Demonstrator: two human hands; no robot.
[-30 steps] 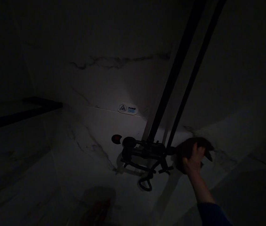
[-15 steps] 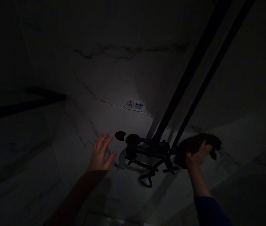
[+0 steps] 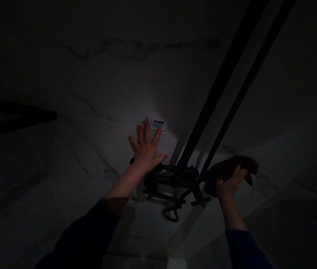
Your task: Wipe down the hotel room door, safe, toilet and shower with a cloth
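Note:
Fingers spread, my left hand (image 3: 146,151) reaches over the marbled wall with its fingertips at the lower edge of an oval caution sticker (image 3: 158,122). Whether they press on it I cannot tell. Below and behind that hand is a black shower mixer (image 3: 172,181) with several knobs and a hook-shaped part underneath. On the right, my right hand (image 3: 231,183) is closed on a dark cloth (image 3: 228,168) held against the wall beside the mixer. The room is very dim, so the cloth's details are lost.
Two black pipes (image 3: 221,89) slant from the mixer up to the top right. A dark bar (image 3: 35,114) juts in from the left. Pale marbled tiles (image 3: 113,82) with dark veins cover the wall. Something pale (image 3: 176,263) shows at the bottom edge.
My left hand has moved up and right, from beside the round dark red-centred fitting to the sticker, and now hides that fitting. My right hand stays on the cloth. The view has shifted slightly.

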